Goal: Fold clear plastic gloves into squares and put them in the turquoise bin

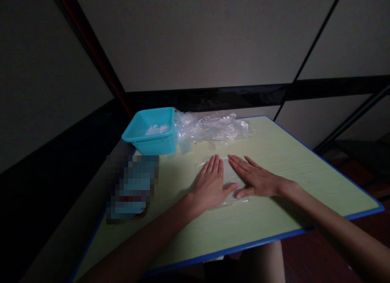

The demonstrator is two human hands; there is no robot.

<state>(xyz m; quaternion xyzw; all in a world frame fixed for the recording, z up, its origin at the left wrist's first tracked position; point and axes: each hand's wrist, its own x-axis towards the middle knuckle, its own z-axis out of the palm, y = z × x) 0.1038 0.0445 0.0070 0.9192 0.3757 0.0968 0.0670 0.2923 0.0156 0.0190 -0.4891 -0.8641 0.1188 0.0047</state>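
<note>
A clear plastic bag (229, 175) lies flat on the table, partly covered by both hands. My left hand (211, 183) rests flat on its left part, fingers stretched away from me and thumb pointing right. On the right part, my right hand (254, 177) is laid palm down with its fingers stretched toward the upper left. The two thumbs nearly meet near the bag's middle. Neither hand grips anything. Whether something lies inside the bag under the palms is hidden.
The pale green table (292, 169) has a blue edge. Behind the hands lies a heap of crumpled clear plastic bags (213, 128). A turquoise basket (155, 145) holding some clear or white plastic stands at the back left. A pixelated flat object (134, 187) lies on the left.
</note>
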